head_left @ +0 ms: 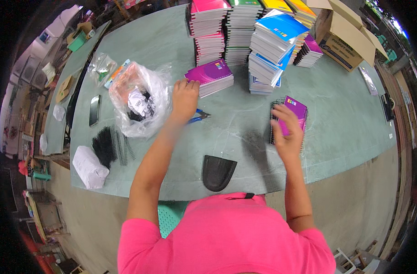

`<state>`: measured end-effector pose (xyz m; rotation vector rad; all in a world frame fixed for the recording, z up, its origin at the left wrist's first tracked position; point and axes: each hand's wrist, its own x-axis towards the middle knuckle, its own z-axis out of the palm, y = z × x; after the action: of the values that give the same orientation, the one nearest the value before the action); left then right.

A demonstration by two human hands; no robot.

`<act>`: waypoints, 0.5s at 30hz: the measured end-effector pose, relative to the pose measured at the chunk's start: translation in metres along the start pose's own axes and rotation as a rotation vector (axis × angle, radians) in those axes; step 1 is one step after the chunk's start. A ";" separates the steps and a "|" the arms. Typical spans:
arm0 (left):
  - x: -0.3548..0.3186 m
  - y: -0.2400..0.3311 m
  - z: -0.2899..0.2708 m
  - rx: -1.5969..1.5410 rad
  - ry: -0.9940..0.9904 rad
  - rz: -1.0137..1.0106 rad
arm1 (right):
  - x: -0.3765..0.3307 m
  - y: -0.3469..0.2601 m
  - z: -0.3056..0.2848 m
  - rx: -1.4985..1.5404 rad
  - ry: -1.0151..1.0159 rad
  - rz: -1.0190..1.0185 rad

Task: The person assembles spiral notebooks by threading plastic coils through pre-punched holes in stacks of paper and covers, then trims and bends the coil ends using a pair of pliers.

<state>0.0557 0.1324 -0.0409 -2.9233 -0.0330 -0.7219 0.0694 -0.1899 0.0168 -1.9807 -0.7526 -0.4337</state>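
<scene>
My left hand (186,99) reaches to the left end of a stack of purple-covered notebooks (216,73), its fingers bent over the edge of the top one. No wire coil shows on that stack. My right hand (288,133) hovers at the near left side of a purple spiral notebook (298,109) lying on the right, thumb and fingers apart. Black coils line this pile's edges; the hand partly hides them. Just beside my left wrist lie blue-handled pliers (199,116), partly covered.
Tall notebook stacks (245,32) and a blue-topped stack (270,50) stand at the back, near an open cardboard box (347,39). On the left are a plastic bag (140,98), a phone (94,110) and loose black coils (104,147). A dark curved object (218,172) lies at the front edge.
</scene>
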 end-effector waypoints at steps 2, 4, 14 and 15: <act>-0.002 0.013 -0.023 -0.019 -0.006 0.002 | 0.007 -0.018 0.024 -0.049 -0.114 -0.150; -0.011 0.033 -0.053 -0.107 0.166 0.086 | 0.019 -0.045 0.045 -0.131 -0.183 -0.337; -0.191 0.010 -0.083 -0.385 -0.127 -0.718 | -0.016 -0.020 0.106 -0.388 -0.820 -0.108; -0.203 -0.013 -0.094 -0.176 -0.161 -0.724 | -0.008 -0.025 0.102 -0.379 -0.840 -0.086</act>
<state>-0.1678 0.1354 -0.0515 -3.1070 -1.1385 -0.5737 0.0463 -0.0948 -0.0219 -2.5070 -1.3466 0.2707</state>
